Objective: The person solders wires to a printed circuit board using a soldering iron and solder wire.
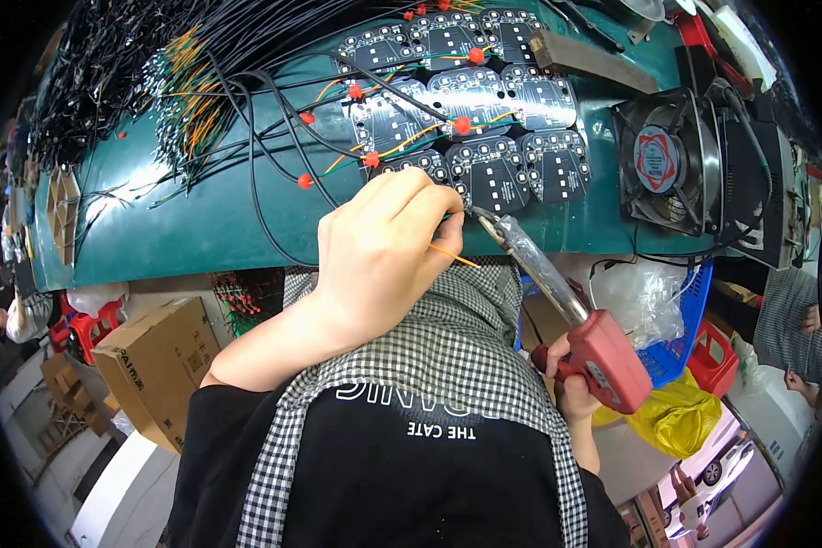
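Note:
My left hand (379, 242) is closed in a pinch at the table's near edge, over the front row of black circuit boards (489, 173). An orange-insulated wire (455, 257) sticks out from between its fingers, and the rest of that wire is hidden by the hand. My right hand (571, 384) grips a red soldering gun (612, 365) by its handle. The gun's long metal barrel points up and left. Its tip (478, 212) sits beside my left fingertips, at the lower edge of the middle front board. Whether it touches the board is too small to tell.
Black cables (260, 155) with red knobs run across the boards. At the far left lie bundles of wires (178, 110). A metal bar (594, 62) rests at the back right, near a black fan (667, 164). A blue basket (671, 361) stands below the table's right side.

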The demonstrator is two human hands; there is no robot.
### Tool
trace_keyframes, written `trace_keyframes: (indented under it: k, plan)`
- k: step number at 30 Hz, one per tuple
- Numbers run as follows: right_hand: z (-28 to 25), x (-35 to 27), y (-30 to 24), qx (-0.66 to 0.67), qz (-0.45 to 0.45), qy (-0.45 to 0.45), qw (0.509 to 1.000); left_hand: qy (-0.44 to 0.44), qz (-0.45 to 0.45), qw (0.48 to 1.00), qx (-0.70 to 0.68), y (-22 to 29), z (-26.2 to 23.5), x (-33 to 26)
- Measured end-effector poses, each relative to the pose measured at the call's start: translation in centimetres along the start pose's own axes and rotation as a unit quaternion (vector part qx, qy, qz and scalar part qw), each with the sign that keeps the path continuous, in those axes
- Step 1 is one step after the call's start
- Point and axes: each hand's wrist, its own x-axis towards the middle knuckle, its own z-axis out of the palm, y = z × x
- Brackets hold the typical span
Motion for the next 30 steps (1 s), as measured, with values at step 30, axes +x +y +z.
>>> trace_keyframes:
  k: [30]
  plan:
    - [0.3, 0.4, -1.0, 0.115, 0.001, 0.021, 0.993, -0.127, 0.076, 0.986, -0.078, -0.4, -3.7, 1.5]
